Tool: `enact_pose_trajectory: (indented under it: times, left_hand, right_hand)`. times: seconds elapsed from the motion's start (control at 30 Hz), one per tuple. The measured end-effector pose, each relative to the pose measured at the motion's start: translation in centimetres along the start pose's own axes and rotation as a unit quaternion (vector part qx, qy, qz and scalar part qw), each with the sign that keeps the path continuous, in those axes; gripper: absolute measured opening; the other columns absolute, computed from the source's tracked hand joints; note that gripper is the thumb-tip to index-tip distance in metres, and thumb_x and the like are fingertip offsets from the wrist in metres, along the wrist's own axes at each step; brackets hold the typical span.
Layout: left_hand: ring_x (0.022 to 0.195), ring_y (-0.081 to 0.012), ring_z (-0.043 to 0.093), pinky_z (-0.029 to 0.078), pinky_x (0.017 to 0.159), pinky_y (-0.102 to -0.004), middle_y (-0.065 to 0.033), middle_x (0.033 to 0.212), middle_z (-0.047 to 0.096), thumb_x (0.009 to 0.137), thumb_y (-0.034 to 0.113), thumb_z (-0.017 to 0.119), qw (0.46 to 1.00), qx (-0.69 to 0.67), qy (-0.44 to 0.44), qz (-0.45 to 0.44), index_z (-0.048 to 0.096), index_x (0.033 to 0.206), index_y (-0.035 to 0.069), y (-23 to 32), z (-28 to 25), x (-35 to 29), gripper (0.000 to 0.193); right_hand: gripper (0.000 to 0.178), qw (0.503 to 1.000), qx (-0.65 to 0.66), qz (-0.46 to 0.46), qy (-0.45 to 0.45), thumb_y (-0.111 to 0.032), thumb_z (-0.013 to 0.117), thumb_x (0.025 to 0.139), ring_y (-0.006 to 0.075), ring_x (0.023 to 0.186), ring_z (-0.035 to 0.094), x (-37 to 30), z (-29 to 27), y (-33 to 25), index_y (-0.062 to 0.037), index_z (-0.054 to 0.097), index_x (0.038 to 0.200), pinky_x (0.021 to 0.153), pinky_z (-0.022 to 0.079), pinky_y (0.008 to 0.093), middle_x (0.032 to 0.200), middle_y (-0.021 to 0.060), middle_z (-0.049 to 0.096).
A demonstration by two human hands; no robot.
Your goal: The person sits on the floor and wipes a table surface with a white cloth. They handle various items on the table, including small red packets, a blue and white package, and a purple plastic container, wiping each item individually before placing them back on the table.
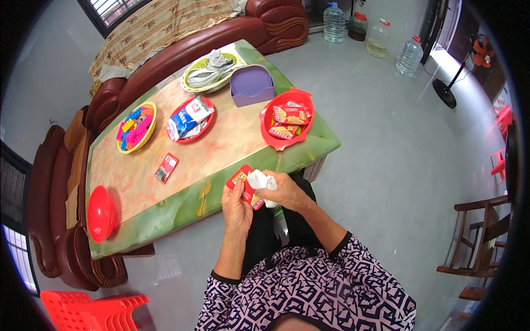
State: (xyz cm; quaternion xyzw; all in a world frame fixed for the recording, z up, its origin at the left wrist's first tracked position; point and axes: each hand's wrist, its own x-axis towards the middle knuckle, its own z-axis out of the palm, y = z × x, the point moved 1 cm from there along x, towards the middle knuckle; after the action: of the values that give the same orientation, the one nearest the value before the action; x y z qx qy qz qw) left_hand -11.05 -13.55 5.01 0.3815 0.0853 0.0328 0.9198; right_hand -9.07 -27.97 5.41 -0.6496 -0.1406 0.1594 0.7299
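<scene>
Near edge of worktop [221, 144]: we note our left grip [237, 212] clamped on a red packet [248, 194], our right grip [287, 193] clamped on white cloth [259, 180].

Cloth [258, 180] against packet [248, 191]; bowl [100, 214] left, basket [307, 101] ahead-right.

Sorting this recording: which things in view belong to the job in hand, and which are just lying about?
In use:
red packet, in the left hand
white cloth or tissue, in the right hand

Apparently lying about:
toy bricks
purple box
fan
</scene>
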Motion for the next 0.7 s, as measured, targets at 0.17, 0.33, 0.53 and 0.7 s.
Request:
enact_pose_trajectory:
  times: [0.17, 0.33, 0.53, 0.7]
  left_hand:
    - [0.093, -0.0194, 0.064, 0.053, 0.087, -0.0359, -0.0111, 0.104, 0.066, 0.093, 0.008, 0.056, 1.0, 0.017, -0.01, 0.0, 0.056, 0.109, 0.001, -0.1, -0.2, 1.5, 0.017]
    - [0.093, -0.0205, 0.064, 0.054, 0.086, -0.0372, -0.0139, 0.109, 0.062, 0.091, 0.002, 0.053, 0.999, 0.033, -0.012, 0.015, 0.05, 0.111, 0.0, 0.3, 2.1, 5.7, 0.021]
    - [0.088, -0.0193, 0.065, 0.057, 0.074, -0.032, -0.0171, 0.107, 0.062, 0.089, 0.0, 0.059, 0.979, 0.179, -0.047, 0.086, 0.038, 0.118, 0.002, -1.5, 8.1, 12.0, 0.036]
    - [0.089, -0.0158, 0.064, 0.055, 0.075, -0.0263, -0.0152, 0.103, 0.063, 0.089, 0.001, 0.061, 0.935, 0.288, -0.128, 0.164, 0.043, 0.121, -0.001, -5.0, 9.7, 17.6, 0.037]
  right_hand:
    - [0.034, 0.997, 0.06, 0.055, -0.017, -0.013, 0.068, 0.082, 0.0093, 0.078, 0.061, -2.2, 0.0, 1.4, 0.0003, 0.059, 0.112, 0.071, 0.05, 0.0261, 0.091, 0.0042, 0.066]
    - [0.034, 0.995, 0.02, 0.096, -0.007, -0.018, 0.069, 0.081, 0.011, 0.077, 0.061, -4.4, -1.7, 2.9, -0.0012, 0.06, 0.109, 0.071, 0.05, 0.0277, 0.088, 0.0035, 0.065]
    - [0.034, 0.993, -0.034, 0.108, 0.029, -0.022, 0.069, 0.08, 0.0142, 0.078, 0.062, -4.8, -3.0, 6.5, -0.0016, 0.061, 0.106, 0.072, 0.05, 0.0306, 0.087, 0.0075, 0.066]
    - [0.037, 0.99, -0.076, 0.112, 0.029, -0.024, 0.069, 0.079, 0.0172, 0.078, 0.063, -4.3, -4.0, 8.3, -0.0018, 0.062, 0.107, 0.073, 0.051, 0.0323, 0.089, 0.0098, 0.067]
